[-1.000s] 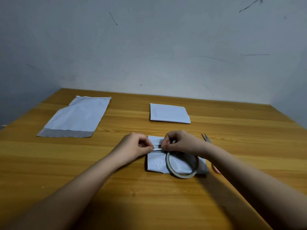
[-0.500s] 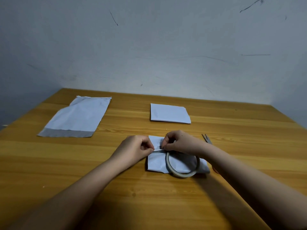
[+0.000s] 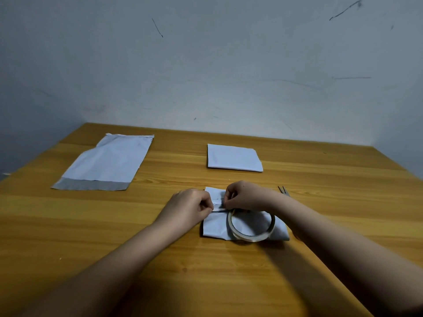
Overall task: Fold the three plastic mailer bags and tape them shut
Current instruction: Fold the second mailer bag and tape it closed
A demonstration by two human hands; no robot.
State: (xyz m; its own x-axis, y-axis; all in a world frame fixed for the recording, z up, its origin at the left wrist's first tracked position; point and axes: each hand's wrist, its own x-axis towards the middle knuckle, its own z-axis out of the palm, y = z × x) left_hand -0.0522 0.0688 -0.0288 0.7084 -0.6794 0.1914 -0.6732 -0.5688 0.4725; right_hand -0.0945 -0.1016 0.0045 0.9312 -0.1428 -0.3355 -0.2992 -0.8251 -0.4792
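Note:
A folded white mailer bag [image 3: 215, 226] lies on the wooden table [image 3: 91, 225] in front of me. On it stands a thin tape roll [image 3: 251, 236], tilted on its edge. A short strip of tape is stretched over the bag between my hands. My left hand [image 3: 188, 208] pinches the strip's free end. My right hand [image 3: 246, 195] pinches the tape where it leaves the roll. A second folded bag [image 3: 233, 157] lies farther back at the centre. An unfolded flat mailer bag [image 3: 107, 163] with a grey flap lies at the back left.
The tips of a pair of scissors [image 3: 283, 191] show on the table just behind my right wrist; the rest is hidden by my arm. A grey wall [image 3: 206, 76] rises behind the table's far edge.
The strip of tape between my hands has grown slightly longer as my left hand drew a little to the left. The bags have not moved.

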